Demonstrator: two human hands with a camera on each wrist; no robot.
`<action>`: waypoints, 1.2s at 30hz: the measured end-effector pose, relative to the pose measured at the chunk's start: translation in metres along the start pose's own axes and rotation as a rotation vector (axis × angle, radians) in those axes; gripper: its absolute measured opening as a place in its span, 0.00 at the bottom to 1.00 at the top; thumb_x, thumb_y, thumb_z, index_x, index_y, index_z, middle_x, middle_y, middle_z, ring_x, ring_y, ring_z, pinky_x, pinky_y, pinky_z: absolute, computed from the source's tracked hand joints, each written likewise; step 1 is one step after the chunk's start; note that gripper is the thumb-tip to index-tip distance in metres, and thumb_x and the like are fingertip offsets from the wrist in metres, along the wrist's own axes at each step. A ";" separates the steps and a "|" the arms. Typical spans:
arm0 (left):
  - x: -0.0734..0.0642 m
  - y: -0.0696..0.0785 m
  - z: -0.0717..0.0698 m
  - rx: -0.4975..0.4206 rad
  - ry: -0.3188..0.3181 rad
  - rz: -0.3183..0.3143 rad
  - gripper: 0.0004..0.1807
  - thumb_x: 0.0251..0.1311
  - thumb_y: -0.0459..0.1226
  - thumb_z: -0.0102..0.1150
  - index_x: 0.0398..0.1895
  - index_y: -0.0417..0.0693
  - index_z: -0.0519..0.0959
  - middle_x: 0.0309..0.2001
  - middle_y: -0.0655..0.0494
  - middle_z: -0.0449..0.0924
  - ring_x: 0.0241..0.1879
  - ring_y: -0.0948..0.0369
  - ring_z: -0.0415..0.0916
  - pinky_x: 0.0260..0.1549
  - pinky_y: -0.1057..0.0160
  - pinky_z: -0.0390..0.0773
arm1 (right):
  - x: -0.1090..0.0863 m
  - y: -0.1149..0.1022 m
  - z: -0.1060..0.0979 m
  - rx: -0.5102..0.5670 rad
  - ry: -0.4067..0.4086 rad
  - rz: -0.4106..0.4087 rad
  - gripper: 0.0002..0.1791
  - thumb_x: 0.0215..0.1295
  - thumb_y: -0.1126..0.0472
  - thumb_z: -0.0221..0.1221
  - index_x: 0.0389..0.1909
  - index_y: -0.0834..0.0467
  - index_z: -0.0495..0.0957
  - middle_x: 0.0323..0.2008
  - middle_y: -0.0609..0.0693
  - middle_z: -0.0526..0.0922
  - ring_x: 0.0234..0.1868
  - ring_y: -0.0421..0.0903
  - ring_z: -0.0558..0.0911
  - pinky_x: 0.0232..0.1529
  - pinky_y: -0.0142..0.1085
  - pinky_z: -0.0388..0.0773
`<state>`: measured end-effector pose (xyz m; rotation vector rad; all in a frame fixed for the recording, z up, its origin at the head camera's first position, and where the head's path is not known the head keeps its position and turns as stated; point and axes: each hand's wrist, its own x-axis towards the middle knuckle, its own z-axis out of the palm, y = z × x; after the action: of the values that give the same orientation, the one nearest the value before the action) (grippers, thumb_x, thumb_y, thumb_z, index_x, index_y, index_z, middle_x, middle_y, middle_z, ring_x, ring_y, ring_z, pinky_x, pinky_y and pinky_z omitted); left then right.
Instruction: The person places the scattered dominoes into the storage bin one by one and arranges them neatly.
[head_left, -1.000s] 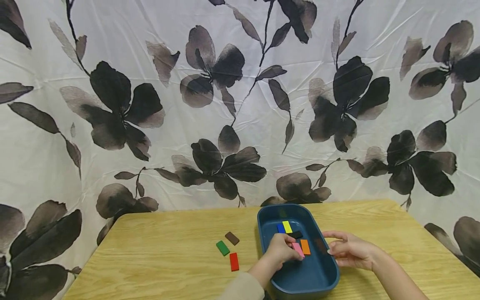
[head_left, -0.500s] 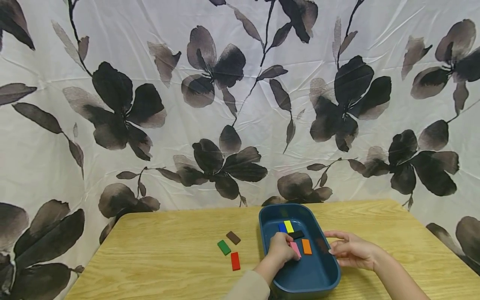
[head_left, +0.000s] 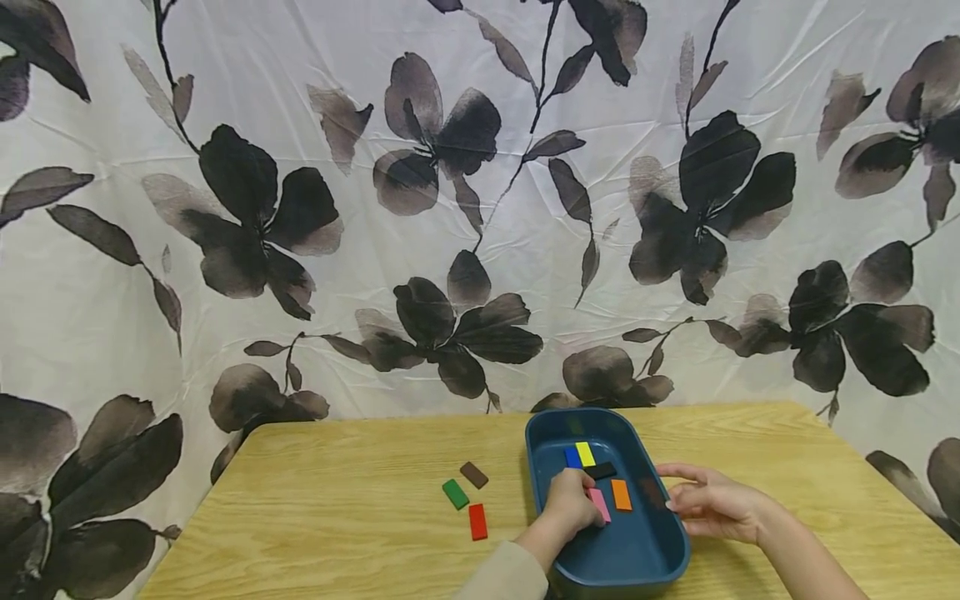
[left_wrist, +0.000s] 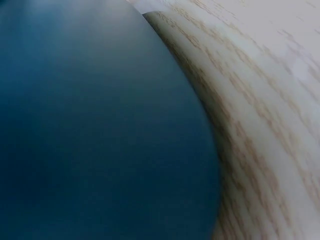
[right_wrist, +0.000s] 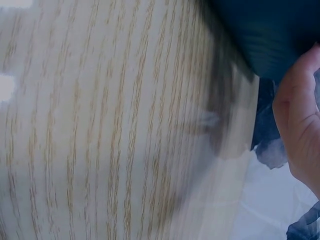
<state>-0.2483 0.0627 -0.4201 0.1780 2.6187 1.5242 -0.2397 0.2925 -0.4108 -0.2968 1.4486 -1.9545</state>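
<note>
A dark blue tray (head_left: 551,546) stands on the table, its wall filling much of the left wrist view. My left hand (head_left: 567,502) reaches inside and pinches a pink block (head_left: 599,505) low over the tray floor, covering part of it. Right of the pink block lies an orange block (head_left: 621,495). A black block (head_left: 600,470), a blue block (head_left: 573,457) and a yellow block (head_left: 585,453) lie farther back in the tray. My right hand (head_left: 716,504) touches the tray's right side from outside, fingers extended; the right wrist view shows part of it against the wall.
Left of the tray, a brown block (head_left: 474,475), a green block (head_left: 455,494) and a red block (head_left: 478,522) lie on the wooden table (head_left: 337,508). A white cloth with dark flowers (head_left: 480,208) hangs behind the table's far edge.
My left hand has shifted slightly left with the pink block, widening the gap to the orange block. My right hand keeps its place at the tray. The head view has turned a little left.
</note>
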 end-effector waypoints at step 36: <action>-0.001 -0.038 -0.159 -0.450 -0.268 0.067 0.30 0.52 0.28 0.63 0.60 0.33 0.67 0.53 0.39 0.69 0.42 0.58 0.77 0.46 0.58 0.76 | -0.003 -0.001 0.002 -0.020 0.038 0.011 0.31 0.61 0.74 0.50 0.65 0.66 0.53 0.40 0.55 0.80 0.40 0.46 0.81 0.46 0.42 0.77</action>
<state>-0.2733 -0.0928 -0.3749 0.3991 2.0297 1.9115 -0.2367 0.2933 -0.4091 -0.2618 1.4918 -1.9472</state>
